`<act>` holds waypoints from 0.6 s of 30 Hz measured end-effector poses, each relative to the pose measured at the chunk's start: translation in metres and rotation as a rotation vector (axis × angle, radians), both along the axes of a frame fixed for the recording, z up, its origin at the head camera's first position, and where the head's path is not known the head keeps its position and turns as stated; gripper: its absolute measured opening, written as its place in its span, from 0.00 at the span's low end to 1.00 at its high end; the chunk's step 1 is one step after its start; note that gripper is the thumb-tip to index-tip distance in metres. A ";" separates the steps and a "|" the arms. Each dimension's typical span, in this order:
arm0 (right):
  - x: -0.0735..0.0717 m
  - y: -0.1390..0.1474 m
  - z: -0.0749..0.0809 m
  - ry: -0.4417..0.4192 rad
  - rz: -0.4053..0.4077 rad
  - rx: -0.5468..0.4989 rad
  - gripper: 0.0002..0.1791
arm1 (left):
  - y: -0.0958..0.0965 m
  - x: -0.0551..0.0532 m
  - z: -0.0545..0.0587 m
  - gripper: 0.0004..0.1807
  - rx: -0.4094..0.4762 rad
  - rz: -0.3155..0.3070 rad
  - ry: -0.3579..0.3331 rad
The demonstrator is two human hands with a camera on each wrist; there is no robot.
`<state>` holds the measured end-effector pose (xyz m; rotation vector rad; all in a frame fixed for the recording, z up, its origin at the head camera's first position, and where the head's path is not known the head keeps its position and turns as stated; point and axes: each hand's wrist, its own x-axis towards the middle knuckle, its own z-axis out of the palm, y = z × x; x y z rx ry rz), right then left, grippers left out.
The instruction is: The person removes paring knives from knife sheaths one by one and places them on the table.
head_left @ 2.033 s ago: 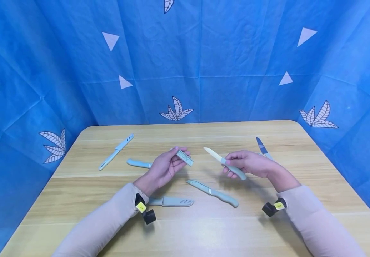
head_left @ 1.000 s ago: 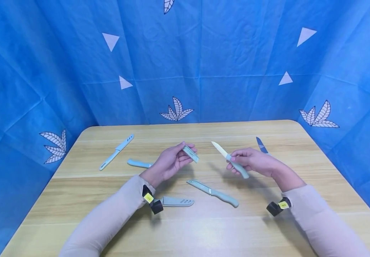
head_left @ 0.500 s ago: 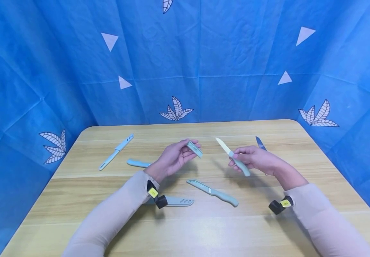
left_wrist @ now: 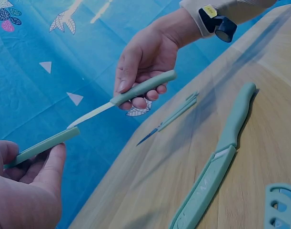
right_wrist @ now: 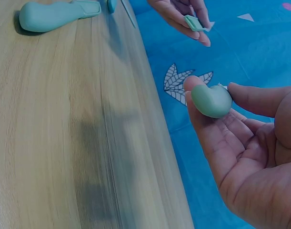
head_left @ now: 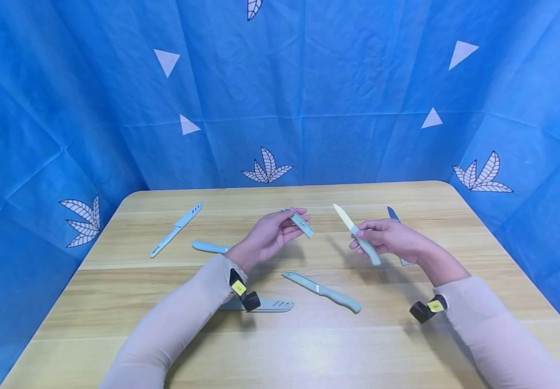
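My left hand (head_left: 270, 236) pinches a pale green knife sheath (head_left: 303, 225) between thumb and fingers, above the table. Across from it, my right hand (head_left: 393, 239) grips a paring knife (head_left: 368, 252) by its pale green handle, thumb near the blade end. The bare, cream-coloured blade points up and to the left, away from me. In the left wrist view the blade tip overlaps the end of the sheath (left_wrist: 45, 146); in the head view a gap shows between them. The right wrist view shows the rounded handle butt (right_wrist: 213, 101) between thumb and fingers.
A sheathed knife (head_left: 322, 292) lies below the hands. Another sheathed knife (head_left: 274, 306) is partly behind the left wrist, and a light blue handle (head_left: 209, 247) by the left forearm. One knife (head_left: 175, 229) lies far left; a dark-bladed knife (head_left: 393, 214) is partly behind my right hand.
Both hands have drifted right and slightly away from me, still holding the sheath and the paring knife. The knife now points more steeply away, uncovering the dark-bladed knife's lower end.
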<state>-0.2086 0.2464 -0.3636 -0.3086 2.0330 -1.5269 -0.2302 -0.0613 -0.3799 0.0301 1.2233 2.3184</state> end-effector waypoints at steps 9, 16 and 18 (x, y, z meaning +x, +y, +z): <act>-0.002 0.005 0.000 0.007 -0.007 -0.004 0.20 | 0.011 -0.006 0.001 0.20 -0.021 -0.025 0.006; -0.004 0.011 0.000 -0.003 -0.016 -0.007 0.22 | 0.018 -0.011 0.002 0.19 -0.066 -0.061 0.027; -0.004 0.012 0.000 -0.003 -0.022 -0.003 0.23 | 0.020 -0.012 0.002 0.19 -0.081 -0.067 0.032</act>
